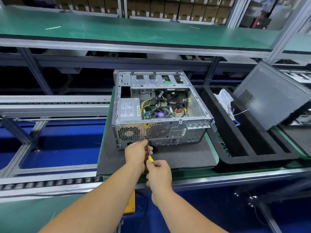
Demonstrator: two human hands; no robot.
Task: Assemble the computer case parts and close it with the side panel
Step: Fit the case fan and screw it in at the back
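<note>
An open silver computer case (pixel 158 105) lies on its side on a dark mat (pixel 176 157), rear panel toward me, with the power supply, motherboard and cables showing inside. My right hand (pixel 159 174) grips the yellow handle of a screwdriver (pixel 150 157), whose thin shaft points up at the rear panel just below the round fan grille. My left hand (pixel 137 153) pinches the shaft near its tip against the case. The dark grey side panel (pixel 272 96) leans tilted at the right, apart from the case.
A black foam tray (pixel 252 145) with long slots sits right of the case, holding a crumpled plastic bag (pixel 224 100). Roller conveyor rails (pixel 50 180) run to the left. A green shelf (pixel 134 31) hangs above, with cardboard boxes behind it.
</note>
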